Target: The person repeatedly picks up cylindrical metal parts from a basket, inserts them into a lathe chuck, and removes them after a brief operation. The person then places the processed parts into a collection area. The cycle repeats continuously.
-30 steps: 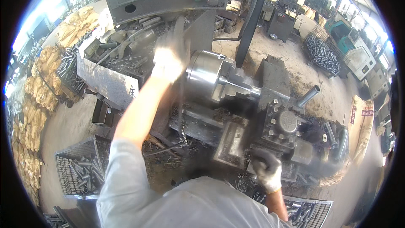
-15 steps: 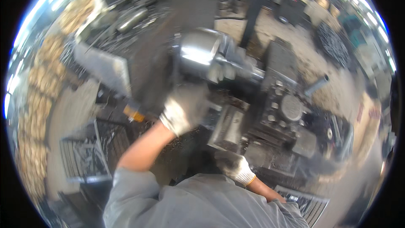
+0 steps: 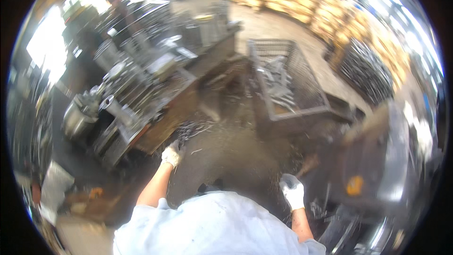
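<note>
My left hand [image 3: 172, 155], in a white work glove with a darkened front, is low beside the front edge of a wooden bench [image 3: 163, 120]. Metal shavings [image 3: 191, 130] lie just beyond it. My right hand [image 3: 291, 191], gloved in white with grey fingers, hangs at my right side, well apart from the left. The fingers of both hands are smeared by motion, and I make out no object in either. Ahead stands a grey mesh crate [image 3: 314, 82] with pale metal parts [image 3: 278, 82] inside.
Metal cylinders and tooling [image 3: 122, 113] crowd the bench at left. A dark machine panel with a yellow mark [image 3: 354, 185] stands close on my right. Farther back are a heap of dark metal rods [image 3: 365, 71] and stacked yellowish bundles [image 3: 292, 2].
My view has swung away from the lathe-like machine with the shiny chuck toward the bench and crate. My left hand has left the chuck area; my right hand has come away from the machine's front.
</note>
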The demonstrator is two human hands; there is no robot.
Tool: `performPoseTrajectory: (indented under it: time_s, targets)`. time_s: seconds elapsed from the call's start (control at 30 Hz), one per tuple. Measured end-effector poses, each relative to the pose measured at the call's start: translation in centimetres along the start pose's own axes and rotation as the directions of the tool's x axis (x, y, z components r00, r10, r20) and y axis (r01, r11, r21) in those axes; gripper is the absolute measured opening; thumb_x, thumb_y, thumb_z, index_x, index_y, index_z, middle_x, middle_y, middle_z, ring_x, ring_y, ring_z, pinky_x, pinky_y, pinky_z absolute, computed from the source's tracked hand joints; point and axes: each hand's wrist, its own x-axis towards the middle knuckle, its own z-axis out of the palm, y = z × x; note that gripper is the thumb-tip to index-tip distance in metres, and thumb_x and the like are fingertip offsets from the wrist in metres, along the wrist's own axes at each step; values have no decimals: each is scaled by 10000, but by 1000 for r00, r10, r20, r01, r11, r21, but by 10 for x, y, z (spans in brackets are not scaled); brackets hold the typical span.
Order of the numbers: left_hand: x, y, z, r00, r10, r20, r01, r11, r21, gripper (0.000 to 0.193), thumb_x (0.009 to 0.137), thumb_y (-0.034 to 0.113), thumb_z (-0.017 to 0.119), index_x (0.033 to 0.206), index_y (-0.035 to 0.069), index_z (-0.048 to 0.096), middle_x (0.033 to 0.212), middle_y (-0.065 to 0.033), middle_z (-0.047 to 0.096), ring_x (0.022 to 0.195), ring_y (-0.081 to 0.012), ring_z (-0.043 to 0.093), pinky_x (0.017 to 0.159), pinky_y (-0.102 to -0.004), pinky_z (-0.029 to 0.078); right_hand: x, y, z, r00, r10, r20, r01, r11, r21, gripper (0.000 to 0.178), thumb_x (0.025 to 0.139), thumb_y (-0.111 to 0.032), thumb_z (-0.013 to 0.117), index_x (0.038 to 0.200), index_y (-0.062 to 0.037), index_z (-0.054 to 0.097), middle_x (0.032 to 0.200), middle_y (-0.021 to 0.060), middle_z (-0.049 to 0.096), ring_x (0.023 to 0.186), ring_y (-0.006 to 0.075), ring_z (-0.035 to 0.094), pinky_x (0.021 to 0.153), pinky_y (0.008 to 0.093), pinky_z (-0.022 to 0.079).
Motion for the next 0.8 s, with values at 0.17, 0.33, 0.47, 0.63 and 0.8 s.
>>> performPoseTrajectory:
  time_s: [0.17,0.33,0.47,0.63,0.8]
  targets:
    - [-44,-146,-24,887,-450,-102,329,773,-542,394,964,349,706,1188,28,746,1088,-217,791,1022,-344,763,909,-432,580,103,-116,119,910,-193,368,235,969,-74,381,912,-149,789,1268,-22,749,1103,135,825,1010,203,800,933,324,613]
    - [-111,-255,-42,441,-888,-126,-68,107,-992,283,1010,309,690,1069,34,721,811,-45,718,635,-140,661,571,-300,535,149,-210,198,660,-279,698,474,875,-98,415,923,-213,774,1296,-36,744,1170,178,808,1087,273,791,972,364,610]
    - [-162,-302,-85,-333,-916,-223,127,191,-973,704,1111,545,507,1444,-71,581,1302,-306,709,1141,-405,728,997,-498,569,194,-260,255,460,-402,792,658,753,0,417,913,-219,783,1285,-35,747,1171,185,804,1095,294,788,974,363,608]
    - [-196,-330,-90,-440,-706,-555,410,392,-823,649,1116,521,496,1482,-9,587,1416,-284,654,1168,-434,690,993,-523,533,256,-318,308,356,-523,774,695,702,155,362,908,-180,768,1241,-39,763,1137,182,807,1058,308,794,944,375,623]
    - [-218,-351,-107,-333,-928,-169,-92,211,-973,495,1116,438,558,1403,38,604,1233,-142,681,964,-214,668,691,-394,600,320,-389,343,345,-633,692,740,637,214,332,885,-148,772,1204,-53,779,1045,162,807,929,289,806,854,375,636]
